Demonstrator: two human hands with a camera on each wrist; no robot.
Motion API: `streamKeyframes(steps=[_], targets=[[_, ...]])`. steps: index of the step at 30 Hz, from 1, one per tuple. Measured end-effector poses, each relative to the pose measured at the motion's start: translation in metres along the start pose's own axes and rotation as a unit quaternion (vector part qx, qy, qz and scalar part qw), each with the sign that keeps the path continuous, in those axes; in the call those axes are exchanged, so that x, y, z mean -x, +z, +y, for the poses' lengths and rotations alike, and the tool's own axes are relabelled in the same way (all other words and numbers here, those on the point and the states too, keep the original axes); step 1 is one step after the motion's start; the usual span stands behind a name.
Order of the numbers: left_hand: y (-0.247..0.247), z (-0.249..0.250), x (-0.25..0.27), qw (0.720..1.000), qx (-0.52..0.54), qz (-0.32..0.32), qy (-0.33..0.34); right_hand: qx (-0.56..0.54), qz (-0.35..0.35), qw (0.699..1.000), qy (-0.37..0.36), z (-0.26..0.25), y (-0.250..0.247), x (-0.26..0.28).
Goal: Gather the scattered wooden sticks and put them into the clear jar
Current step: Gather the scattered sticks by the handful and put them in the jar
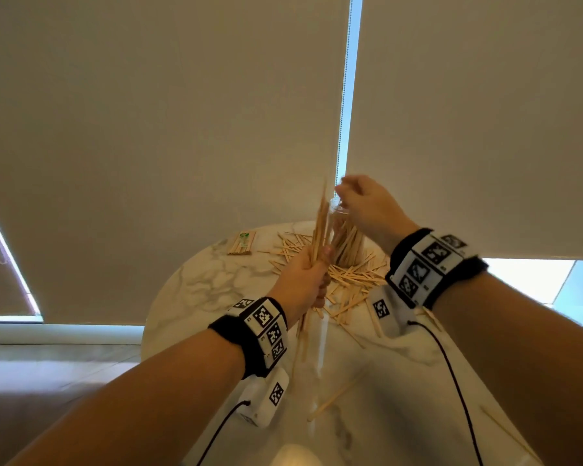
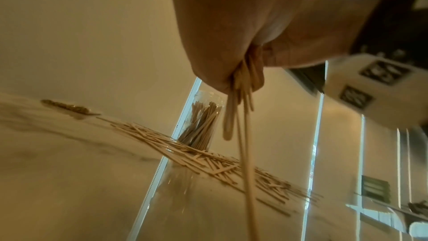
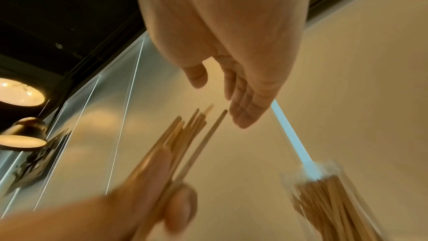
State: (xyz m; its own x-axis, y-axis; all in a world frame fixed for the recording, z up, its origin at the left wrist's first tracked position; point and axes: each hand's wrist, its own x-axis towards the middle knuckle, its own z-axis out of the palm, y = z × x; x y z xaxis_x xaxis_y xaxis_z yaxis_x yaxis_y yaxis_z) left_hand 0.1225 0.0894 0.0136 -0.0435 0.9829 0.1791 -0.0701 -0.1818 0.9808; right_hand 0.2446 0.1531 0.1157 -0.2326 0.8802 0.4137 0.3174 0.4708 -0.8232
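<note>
My left hand [image 1: 312, 267] grips a bundle of wooden sticks [image 1: 319, 227] upright, just left of the clear jar [image 1: 345, 240]. In the left wrist view the bundle's lower ends [image 2: 241, 116] hang below the left hand [image 2: 234, 72]. The jar [image 2: 201, 116] stands upright and holds many sticks. My right hand [image 1: 344, 191] hovers over the jar's mouth. Seen from the right wrist, the right hand [image 3: 220, 102] has relaxed, straight fingers [image 3: 245, 113] and holds nothing, above the bundle's tips [image 3: 190, 131] and the jar [image 3: 324, 199]. Scattered sticks [image 1: 354, 280] lie around the jar's base.
The round marble table [image 1: 199, 280] ends close behind the jar, before roller blinds. A wrapped packet of sticks [image 1: 242, 243] lies at the back left. A few loose sticks [image 1: 334, 398] lie near me. Black cables [image 1: 451, 371] trail from both wrist units.
</note>
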Motion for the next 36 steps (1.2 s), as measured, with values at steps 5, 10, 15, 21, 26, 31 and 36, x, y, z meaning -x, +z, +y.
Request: streamKeyframes(steps=[5,10,15,21,26,31,36], targets=[[0.015,0.005,0.005,0.996,-0.067,-0.064,0.017,0.123,-0.114,0.986,-0.020,-0.026,-0.007,-0.019],[0.021,0.005,0.009,0.997,-0.055,-0.051,-0.001,0.171,-0.151,0.974,-0.020,-0.026,-0.004,-0.014],[0.015,0.010,0.010,0.997,-0.036,-0.062,-0.023,0.231,-0.227,0.945,-0.035,-0.017,-0.005,-0.006],[0.016,0.009,0.005,0.998,-0.035,-0.052,-0.006,0.305,-0.239,0.918,-0.079,-0.020,0.003,0.007],[-0.007,0.009,-0.005,0.998,-0.017,0.054,0.034,0.178,-0.089,0.979,-0.041,-0.011,-0.003,0.023],[-0.030,0.019,-0.011,0.985,0.076,0.144,0.060,0.219,-0.344,0.910,0.074,0.020,0.021,0.064],[-0.022,0.029,-0.014,0.973,0.129,0.185,0.051,0.181,-0.433,0.869,0.156,0.028,0.048,0.086]])
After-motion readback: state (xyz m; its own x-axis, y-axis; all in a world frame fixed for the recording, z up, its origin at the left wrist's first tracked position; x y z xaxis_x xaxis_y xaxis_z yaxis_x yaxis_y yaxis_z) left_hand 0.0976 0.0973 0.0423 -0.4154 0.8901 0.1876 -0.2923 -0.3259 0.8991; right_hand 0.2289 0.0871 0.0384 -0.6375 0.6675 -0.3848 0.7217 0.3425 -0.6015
